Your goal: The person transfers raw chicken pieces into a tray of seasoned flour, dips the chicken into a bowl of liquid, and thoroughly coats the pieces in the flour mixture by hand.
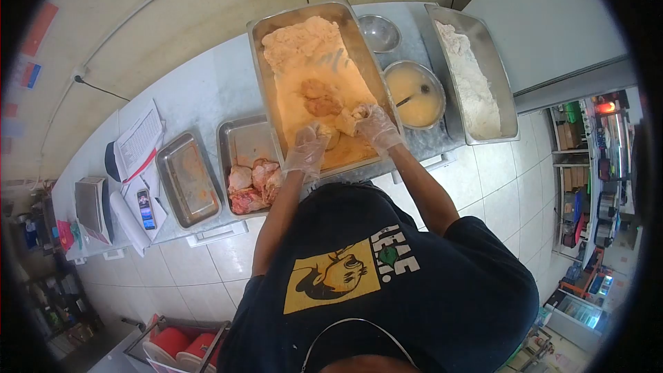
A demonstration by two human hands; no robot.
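A deep steel pan (260, 69) holds orange-tinted flour (304, 38), heaped at its far end. Both my hands wear clear plastic gloves and work at the pan's near end. My right hand (378, 128) is closed around a flour-coated chicken piece (351, 120). Fingers curled, my left hand (308, 148) grips another coated chicken piece (331, 139), partly hidden by the glove and flour. Just beyond the hands, a browner, wet-looking chicken piece (322, 99) lies in the flour.
Left of the pan, a tray (248, 139) holds several raw chicken pieces (253, 185), beside another steel tray (186, 179). Papers (138, 139), a phone (146, 208) and a scale (93, 211) lie farther left. To the right stand a bowl of yellowish liquid (414, 90), a small bowl (380, 33) and a white-flour pan (507, 97).
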